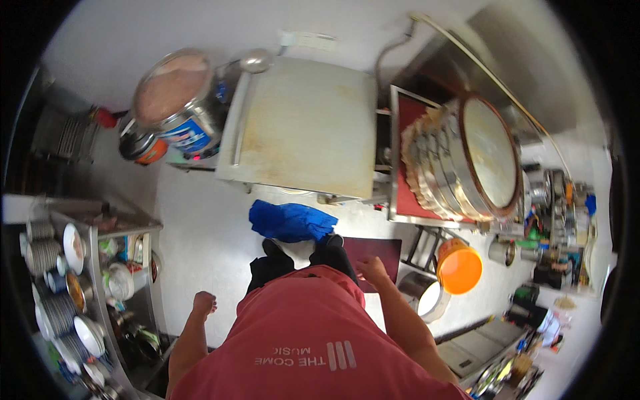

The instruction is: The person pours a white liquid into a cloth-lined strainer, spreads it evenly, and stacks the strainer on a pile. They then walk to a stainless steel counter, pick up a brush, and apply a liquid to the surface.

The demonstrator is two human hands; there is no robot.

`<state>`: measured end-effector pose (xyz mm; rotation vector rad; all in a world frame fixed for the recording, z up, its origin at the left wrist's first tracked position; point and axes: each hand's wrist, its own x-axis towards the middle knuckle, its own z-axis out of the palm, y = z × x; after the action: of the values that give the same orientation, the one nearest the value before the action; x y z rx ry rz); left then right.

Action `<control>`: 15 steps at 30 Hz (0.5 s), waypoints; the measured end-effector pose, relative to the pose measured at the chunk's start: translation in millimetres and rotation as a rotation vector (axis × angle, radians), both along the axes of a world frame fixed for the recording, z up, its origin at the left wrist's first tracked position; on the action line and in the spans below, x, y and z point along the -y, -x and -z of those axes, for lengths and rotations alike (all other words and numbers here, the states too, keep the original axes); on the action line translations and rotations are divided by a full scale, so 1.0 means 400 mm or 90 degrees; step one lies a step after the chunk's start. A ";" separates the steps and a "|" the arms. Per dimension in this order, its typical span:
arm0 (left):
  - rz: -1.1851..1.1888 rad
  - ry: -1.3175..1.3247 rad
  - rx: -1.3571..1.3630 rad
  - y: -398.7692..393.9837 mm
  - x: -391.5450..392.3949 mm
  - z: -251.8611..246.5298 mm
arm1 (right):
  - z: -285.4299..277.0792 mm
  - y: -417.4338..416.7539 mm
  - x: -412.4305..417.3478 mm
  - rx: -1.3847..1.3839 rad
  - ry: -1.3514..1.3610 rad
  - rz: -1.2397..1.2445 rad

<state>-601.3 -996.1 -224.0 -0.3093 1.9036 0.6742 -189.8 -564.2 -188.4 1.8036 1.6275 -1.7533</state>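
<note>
My left hand hangs at my left side with its fingers curled in, holding nothing visible. On the other side, my right hand hangs with loosely bent fingers above a dark red mat. It looks empty, though slightly blurred. Just past my shoes, a crumpled blue cloth or sheet lies on the pale floor. Beyond that stands a large pale metal cabinet or worktop, stained in places, with a long bar handle along its left side. Neither hand touches any of these things.
A tall metal pot and stacked steamers flank the worktop. An orange bucket and metal pot stand at right. Shelving with stacked plates lines the left. A person is at the far right.
</note>
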 end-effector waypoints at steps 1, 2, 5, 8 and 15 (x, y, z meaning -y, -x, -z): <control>0.023 0.028 0.005 0.008 -0.014 0.000 | -0.006 -0.011 0.004 -0.019 -0.026 -0.010; 0.030 0.028 0.018 0.019 -0.037 0.014 | -0.019 -0.035 0.011 -0.006 -0.026 0.001; 0.031 -0.049 0.000 0.048 -0.148 0.026 | -0.063 -0.135 0.010 0.017 -0.040 0.019; 0.093 -0.112 -0.081 -0.012 -0.425 -0.102 | 0.027 -0.358 0.031 0.071 -0.078 0.012; 0.447 -0.259 -0.071 -0.371 -0.888 -0.175 | 0.341 -1.045 0.246 0.177 0.069 0.198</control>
<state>-453.0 -640.8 -153.8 0.6411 1.7601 0.5756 228.0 -662.7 -325.0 2.2232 1.1760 -1.5718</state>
